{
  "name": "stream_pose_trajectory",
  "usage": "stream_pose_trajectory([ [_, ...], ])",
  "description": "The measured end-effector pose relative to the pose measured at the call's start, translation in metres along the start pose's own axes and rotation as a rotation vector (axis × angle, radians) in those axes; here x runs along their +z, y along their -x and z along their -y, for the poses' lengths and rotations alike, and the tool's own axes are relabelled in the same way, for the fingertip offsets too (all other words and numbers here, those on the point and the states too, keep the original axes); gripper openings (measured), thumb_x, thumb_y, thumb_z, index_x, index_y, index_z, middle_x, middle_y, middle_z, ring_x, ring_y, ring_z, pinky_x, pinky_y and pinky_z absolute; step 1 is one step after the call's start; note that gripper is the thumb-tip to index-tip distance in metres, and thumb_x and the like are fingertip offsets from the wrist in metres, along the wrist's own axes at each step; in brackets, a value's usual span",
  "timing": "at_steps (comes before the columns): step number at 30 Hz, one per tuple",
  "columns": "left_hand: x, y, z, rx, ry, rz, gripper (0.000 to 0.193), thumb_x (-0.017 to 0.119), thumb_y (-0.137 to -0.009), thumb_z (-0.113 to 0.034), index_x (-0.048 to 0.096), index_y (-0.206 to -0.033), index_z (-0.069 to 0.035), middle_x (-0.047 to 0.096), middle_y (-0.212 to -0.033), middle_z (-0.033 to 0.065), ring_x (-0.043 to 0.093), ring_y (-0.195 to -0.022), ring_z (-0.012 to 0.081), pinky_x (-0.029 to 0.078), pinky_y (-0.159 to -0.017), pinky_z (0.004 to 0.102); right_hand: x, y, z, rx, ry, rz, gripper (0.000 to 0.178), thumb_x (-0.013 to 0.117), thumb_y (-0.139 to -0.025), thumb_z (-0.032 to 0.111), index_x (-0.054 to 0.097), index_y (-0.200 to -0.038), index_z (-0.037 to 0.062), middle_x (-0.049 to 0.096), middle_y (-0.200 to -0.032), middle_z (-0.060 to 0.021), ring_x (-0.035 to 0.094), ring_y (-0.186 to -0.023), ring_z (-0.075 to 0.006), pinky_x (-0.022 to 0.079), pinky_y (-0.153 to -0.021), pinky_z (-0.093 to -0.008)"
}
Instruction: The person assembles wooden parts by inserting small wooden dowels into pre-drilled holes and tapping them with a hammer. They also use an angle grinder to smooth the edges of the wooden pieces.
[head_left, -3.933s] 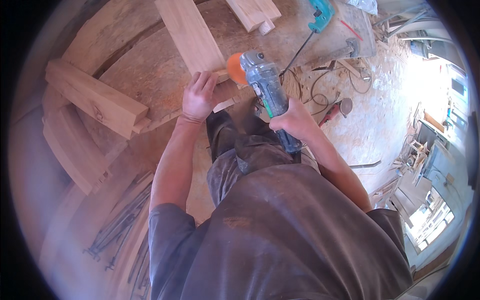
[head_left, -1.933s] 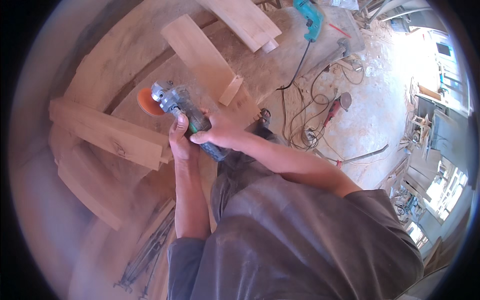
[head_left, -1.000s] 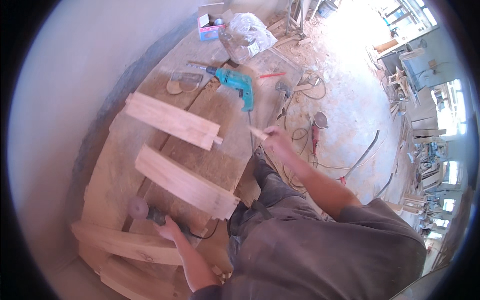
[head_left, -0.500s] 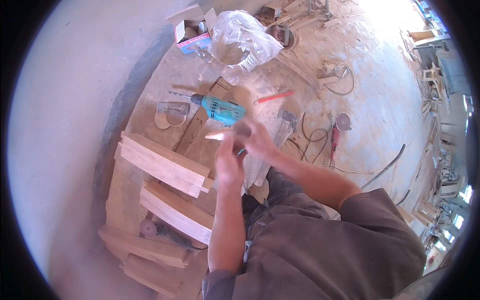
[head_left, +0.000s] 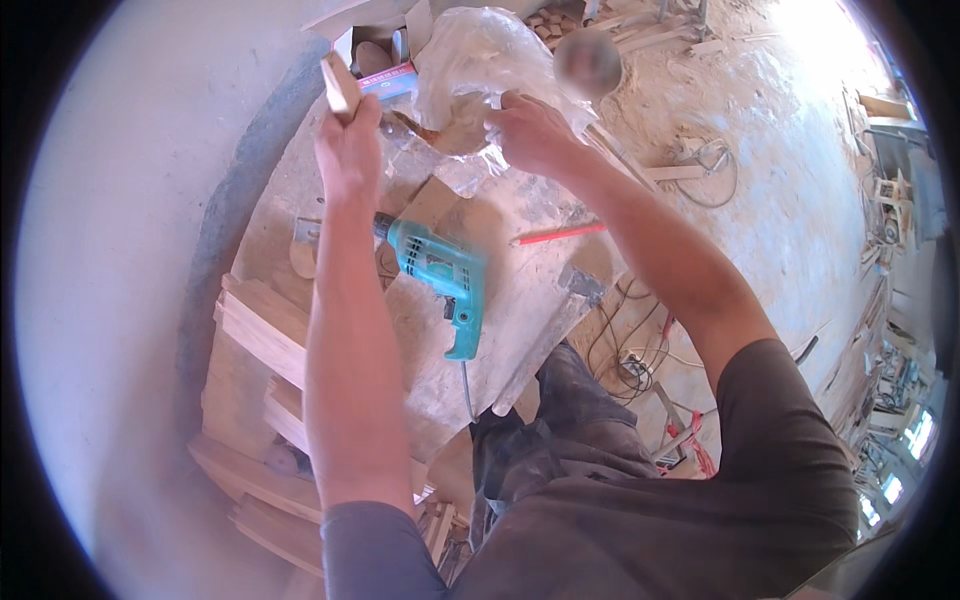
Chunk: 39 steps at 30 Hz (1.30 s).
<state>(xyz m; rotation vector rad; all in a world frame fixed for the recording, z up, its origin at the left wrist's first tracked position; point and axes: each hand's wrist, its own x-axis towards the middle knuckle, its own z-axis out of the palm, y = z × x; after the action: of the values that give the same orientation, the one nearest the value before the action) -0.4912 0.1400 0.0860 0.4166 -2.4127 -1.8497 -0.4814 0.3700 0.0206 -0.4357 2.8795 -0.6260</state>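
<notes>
Left hand (head_left: 347, 150) clenched around a small wood block (head_left: 339, 86), lifted clear of the worktop (head_left: 520, 320), while the right hand (head_left: 530, 135) grips the clear plastic bag (head_left: 480, 60) beyond the teal drill (head_left: 440, 275), apparently steadying it.

A dusty woodworking shop. A teal electric drill (head_left: 440, 275) lies on a worn board at the centre, cut planks (head_left: 262, 335) stack at eight o'clock, cables (head_left: 632, 350) trail over the sawdust-covered floor (head_left: 790, 190) at three o'clock, and timber offcuts (head_left: 650, 35) lie at twelve.
</notes>
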Motion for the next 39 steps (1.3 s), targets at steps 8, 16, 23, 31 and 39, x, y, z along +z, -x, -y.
stream_pose_trajectory([
  [8, 0.043, 0.002, 0.051, 0.199, -0.198, -0.099, 0.020, 0.064, -0.085, 0.004, 0.071, -0.103, -0.001, 0.069, -0.094, 0.0065, 0.063, -0.087, 0.0181, 0.052, -0.083, 0.0304, 0.007, 0.001, -0.011, -0.066, 0.039, -0.038, 0.020, 0.064, -0.079, 0.006, 0.071, -0.097, 0.0017, 0.071, -0.101, -0.0179, 0.071, -0.096, -0.0357, 0.056, -0.082, -0.0478],
  [16, 0.056, 0.055, 0.037, 0.448, -0.106, -0.079, 0.032, 0.050, -0.072, 0.013, 0.066, -0.095, -0.002, 0.062, -0.094, 0.0092, 0.061, -0.090, 0.0238, 0.050, -0.087, 0.0309, 0.002, 0.026, -0.017, 0.075, 0.007, -0.143, 0.015, 0.062, -0.084, 0.010, 0.071, -0.096, 0.0057, 0.073, -0.091, -0.0148, 0.071, -0.084, -0.0374, 0.055, -0.076, -0.0476],
  [23, 0.057, 0.064, 0.040, 0.534, -0.117, -0.041, 0.031, 0.051, -0.074, 0.014, 0.065, -0.096, -0.003, 0.064, -0.097, 0.0090, 0.062, -0.091, 0.0232, 0.051, -0.088, 0.0316, 0.024, 0.019, 0.000, 0.071, -0.115, -0.131, 0.027, 0.064, -0.080, 0.008, 0.074, -0.104, 0.0121, 0.073, -0.092, -0.0115, 0.071, -0.089, -0.0355, 0.055, -0.077, -0.0449],
  [31, 0.062, 0.070, 0.040, 0.548, -0.090, -0.056, 0.026, 0.056, -0.076, 0.012, 0.065, -0.095, -0.004, 0.067, -0.100, 0.0091, 0.063, -0.095, 0.0236, 0.051, -0.091, 0.0329, 0.048, 0.003, 0.002, -0.132, -0.407, -0.097, 0.022, 0.066, -0.081, 0.015, 0.075, -0.100, 0.0211, 0.076, -0.093, -0.0094, 0.072, -0.087, -0.0326, 0.056, -0.076, -0.0439],
  [39, 0.064, 0.071, 0.038, 0.581, -0.112, -0.075, 0.032, 0.049, -0.073, 0.012, 0.065, -0.095, -0.004, 0.067, -0.100, 0.0113, 0.064, -0.096, 0.0275, 0.051, -0.090, 0.0357, 0.009, -0.025, 0.007, -0.428, -0.140, 0.289, 0.017, 0.069, -0.083, 0.014, 0.074, -0.099, 0.0174, 0.075, -0.089, -0.0098, 0.071, -0.084, -0.0349, 0.056, -0.076, -0.0437],
])
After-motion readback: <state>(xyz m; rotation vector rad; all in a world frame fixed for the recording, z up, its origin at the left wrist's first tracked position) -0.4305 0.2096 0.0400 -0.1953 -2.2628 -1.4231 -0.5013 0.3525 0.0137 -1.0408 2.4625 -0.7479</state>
